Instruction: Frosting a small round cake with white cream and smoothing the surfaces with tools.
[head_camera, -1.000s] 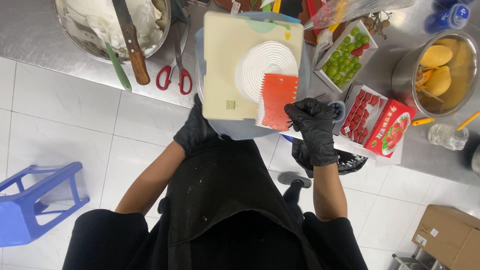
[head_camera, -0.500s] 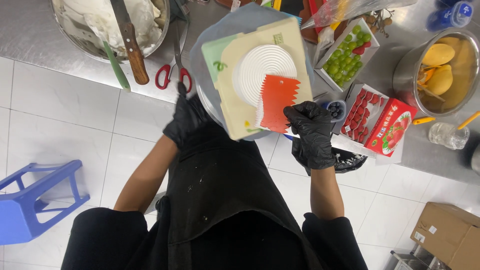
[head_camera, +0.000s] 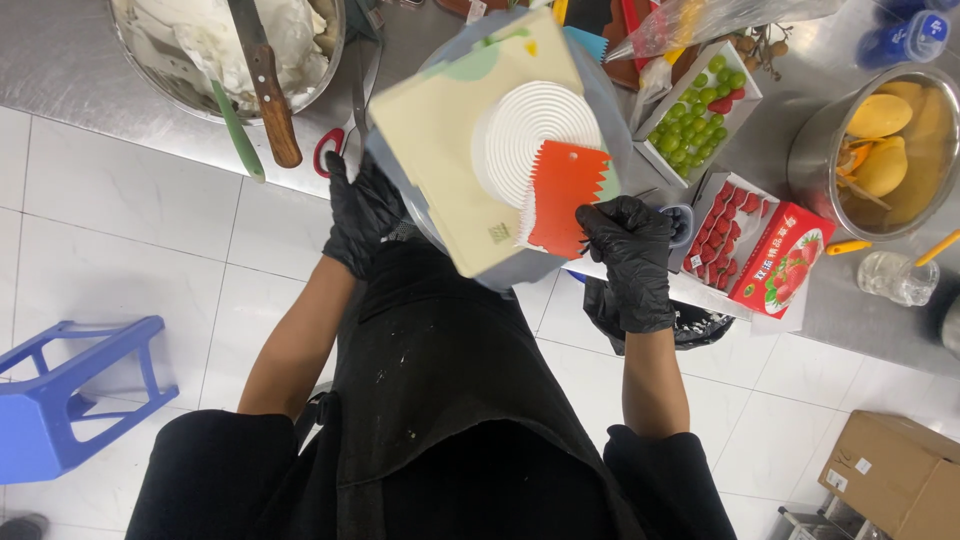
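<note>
A round white cake (head_camera: 532, 135) with ridged concentric rings sits on a pale square board (head_camera: 440, 170) atop a grey turntable (head_camera: 600, 100). My right hand (head_camera: 632, 255), in a black glove, holds a red toothed scraper (head_camera: 566, 192) against the cake's near side. In its own black glove, my left hand (head_camera: 362, 212) rests on the turntable's left edge, fingers curled on the rim. The board is turned at an angle to the counter.
A steel bowl of white cream (head_camera: 200, 45) with a wooden-handled knife (head_camera: 268, 95) and green spatula (head_camera: 237, 130) stands at left. Red scissors (head_camera: 335, 140), a tray of grapes (head_camera: 700, 115), a strawberry box (head_camera: 765, 255) and a pot of mango (head_camera: 885, 150) lie around. A blue stool (head_camera: 70, 395) stands below left.
The board and cake have rotated on the turntable. My left hand has shifted left along the rim, and the scraper has stayed against the cake.
</note>
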